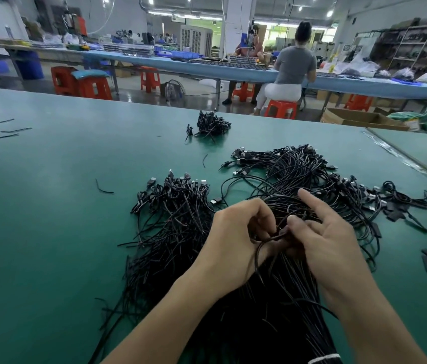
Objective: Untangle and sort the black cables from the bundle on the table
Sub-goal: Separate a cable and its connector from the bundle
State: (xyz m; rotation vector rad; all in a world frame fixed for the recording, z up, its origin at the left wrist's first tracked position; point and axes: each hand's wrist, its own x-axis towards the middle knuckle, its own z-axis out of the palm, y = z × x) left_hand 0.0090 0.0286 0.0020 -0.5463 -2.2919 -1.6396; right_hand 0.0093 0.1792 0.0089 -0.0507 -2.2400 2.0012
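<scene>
Your left hand [236, 240] curls its fingers round a thin black cable strand [257, 254], pinching it above the big tangled bundle of black USB cables [299, 174] on the green table mat [49, 206]; your right hand [330, 245] pinches the same strand, index finger out straight; a straighter black cable pile [175, 224] lies just left; a small black cable heap [211, 126] sits well beyond.

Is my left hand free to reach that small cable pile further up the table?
Probably not yet. The left hand is pinching strands in the bundle with the right hand, and the small pile lies well beyond. Nothing blocks the way, so letting go and leaning might work.
</scene>
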